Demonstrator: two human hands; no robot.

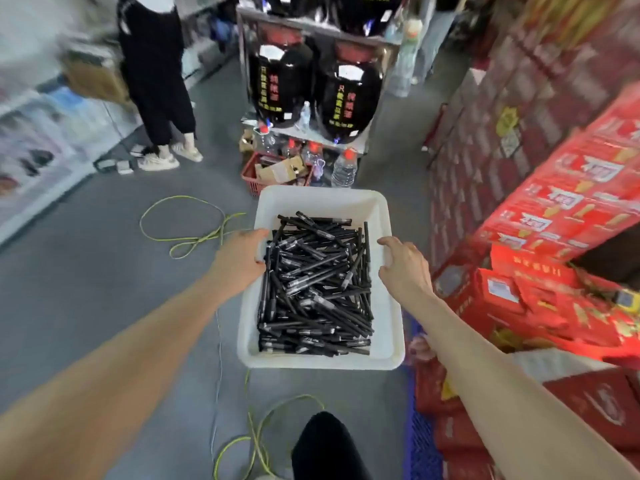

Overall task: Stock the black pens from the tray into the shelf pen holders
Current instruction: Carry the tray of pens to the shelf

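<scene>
- Nearest: left hand [239, 254] gripping left rim of white tray [322, 199], fingers curled over the edge.
- Right hand [403, 265] at right rim, fingers bent, contact uncertain.
- Black pens [315, 289] heaped loose inside tray, over the floor.
- Judged moderately heavy, rigid; load likely to slide; hold both long rims, keep level.

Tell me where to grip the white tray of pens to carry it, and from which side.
Grip the white tray by its two long side rims near mid-length, one hand from each side. The left hand already wraps the left rim; the right hand sits at the right rim, though its grip looks looser. The black pens lie loose in a heap, so a level, balanced hold probably matters.
</scene>
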